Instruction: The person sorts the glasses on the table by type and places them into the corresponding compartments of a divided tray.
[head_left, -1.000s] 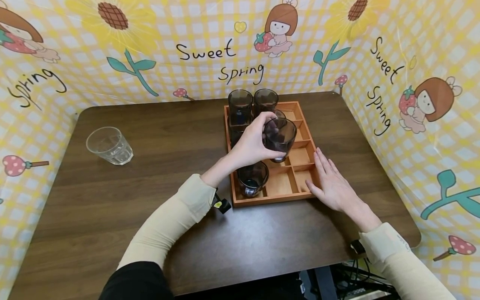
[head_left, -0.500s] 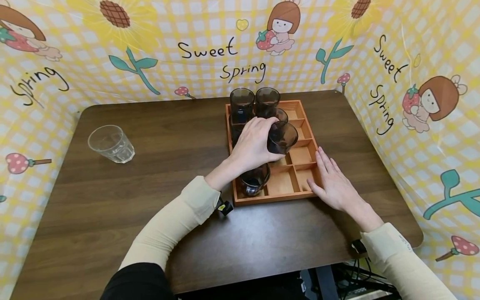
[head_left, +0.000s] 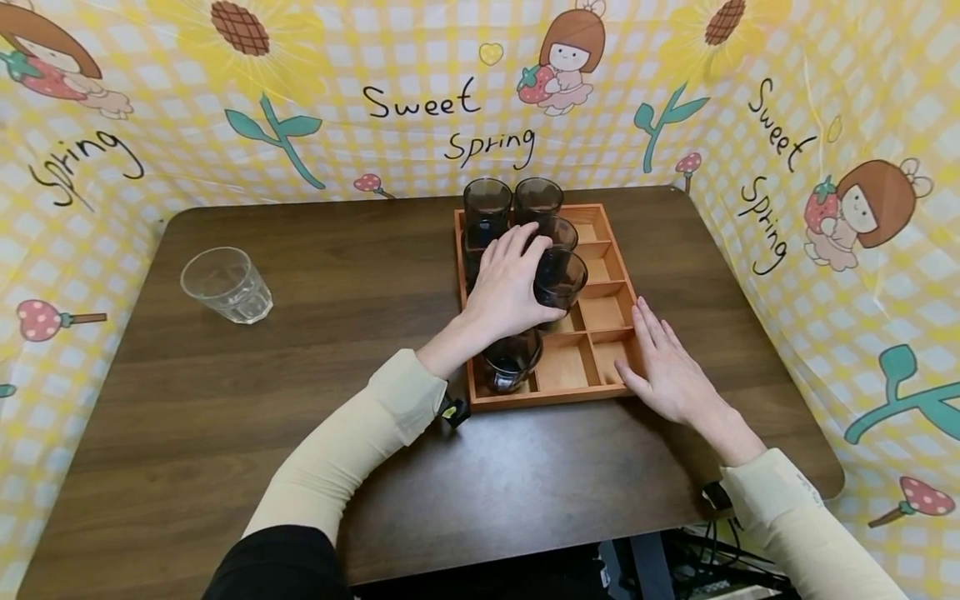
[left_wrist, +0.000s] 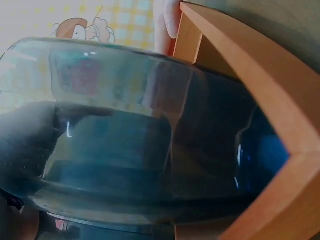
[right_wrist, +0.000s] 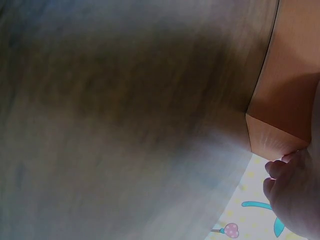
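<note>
My left hand has its fingers and thumb around a dark tinted glass in the middle column of a wooden divided tray. Below that hand, another dark glass sits in the front left compartment; in the left wrist view this near glass fills most of the picture. Several more dark glasses, including a back left glass and one beside it, stand toward the back; my left hand partly hides some. My right hand rests with straight fingers along the tray's right side.
A clear glass lies tilted in view on the left of the brown table. Bare compartments show along the tray's right column and at its front middle. A patterned yellow cloth hangs around the back and sides.
My left hand has lowered the dark glass into the tray, and its fingers have spread a little. My right hand has stayed against the tray's side.
</note>
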